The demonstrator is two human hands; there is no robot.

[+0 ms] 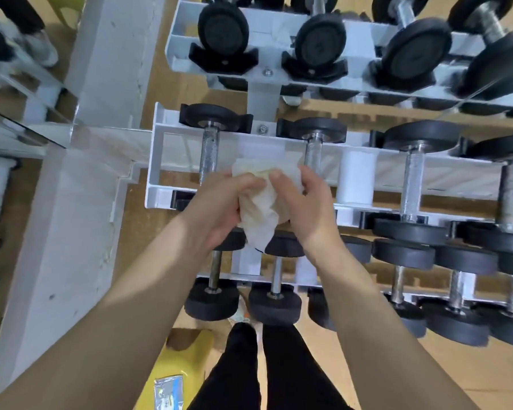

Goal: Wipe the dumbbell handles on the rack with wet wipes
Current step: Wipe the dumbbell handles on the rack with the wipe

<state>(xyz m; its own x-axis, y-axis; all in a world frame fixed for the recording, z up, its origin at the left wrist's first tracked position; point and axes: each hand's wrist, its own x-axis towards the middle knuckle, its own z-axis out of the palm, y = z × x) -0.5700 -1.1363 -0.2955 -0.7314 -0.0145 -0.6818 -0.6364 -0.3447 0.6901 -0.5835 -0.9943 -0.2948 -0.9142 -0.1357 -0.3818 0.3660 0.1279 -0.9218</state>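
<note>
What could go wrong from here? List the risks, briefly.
1. The wet wipe is crumpled between the left hand and the right hand and touches no handle. Bunched like this, it may cover little of the knurled handle per pass.
2. The wipe looks yellowish, possibly soiled, so it could smear grime onto the next handle.
3. Its loose tail hangs towards a lower dumbbell and might snag.

Forearms enter from seven and five o'clock. Left hand [219,202] and right hand [304,202] meet, fingers [282,184] pinching one wipe [258,216].
</note>
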